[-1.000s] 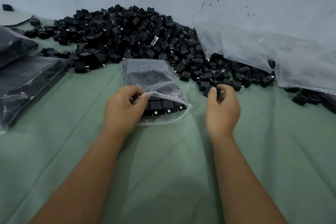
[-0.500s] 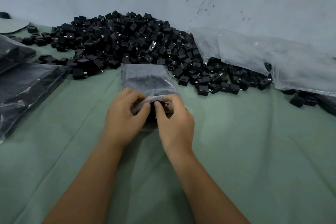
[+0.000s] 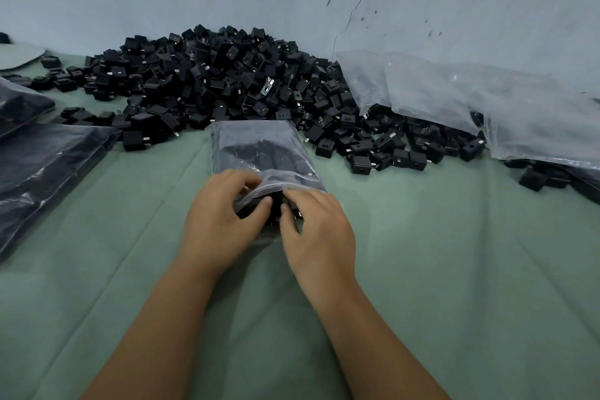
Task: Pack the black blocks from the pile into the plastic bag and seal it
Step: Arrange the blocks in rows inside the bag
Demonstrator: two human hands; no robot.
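Near the worktop's middle, just before the pile (image 3: 220,81), the plastic bag (image 3: 259,149) was pinched open by the left hand (image 3: 220,221) so black blocks could be pushed in by the curled right hand (image 3: 316,224).

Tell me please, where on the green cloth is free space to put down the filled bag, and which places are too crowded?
Free: the green cloth right of the right hand, below the loose blocks; also the strip between the left hand and the sealed bags. Crowded: the block pile against the wall, and under the large clear sheet at the right.
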